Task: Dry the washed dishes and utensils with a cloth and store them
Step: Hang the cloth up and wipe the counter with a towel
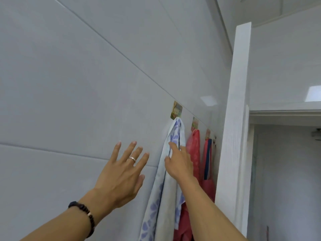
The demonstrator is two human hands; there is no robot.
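Both forearms rise from the bottom of the frame toward a grey tiled wall [73, 80], where we reach for the cloth [171, 171] that hangs from an adhesive hook [176, 110]. Our left hand [121, 173], ringed and with a bead bracelet [83, 215] at the wrist, is spread wide and holds nothing, just beside the fabric. Our right hand [178, 160] lies on the cloth's upper folds, fingers curling into them, though we cannot tell whether they have closed. We judge the pale, blue-flowered cloth light, soft and limp; it should slip free if gathered high, just under the hook, and lifted clear. Red cloths [194, 150] hang on further hooks beside a white door frame [234, 119]. The cloth's lower end is cut off below, its hanging loop is hidden, and no dishes or utensils are in sight.
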